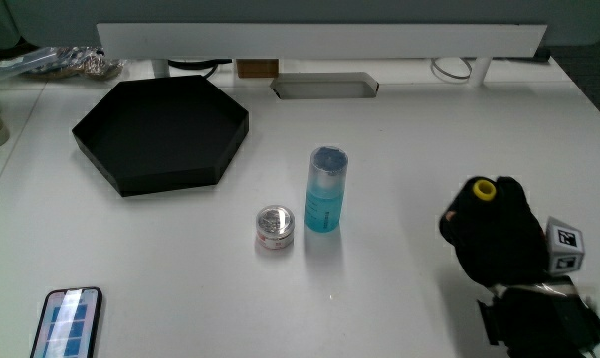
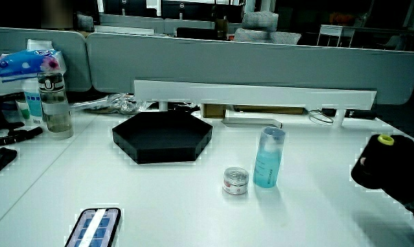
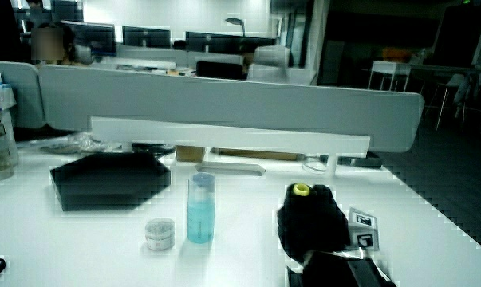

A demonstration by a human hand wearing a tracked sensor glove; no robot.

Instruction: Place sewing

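Observation:
The black gloved hand [image 1: 499, 234] hovers over the table's bare part, beside the blue bottle [image 1: 325, 194] and nearer to the person than it. Its fingers are curled around a small item of which only a yellow round end [image 1: 485, 189] pokes out; I take it for the sewing item. The rest of that item is hidden in the glove. Both side views show the hand [image 2: 388, 165] [image 3: 312, 219] with the yellow end [image 2: 385, 140] [image 3: 301, 190] on top. A black hexagonal tray [image 1: 170, 179] with nothing in it lies farther from the person.
A small round jar [image 1: 274, 228] stands beside the blue bottle. A phone [image 1: 69, 323] lies at the table's near edge. A white raised shelf [image 1: 319, 40] runs along the partition. In a side view a water bottle [image 2: 54, 103] stands beside the tray.

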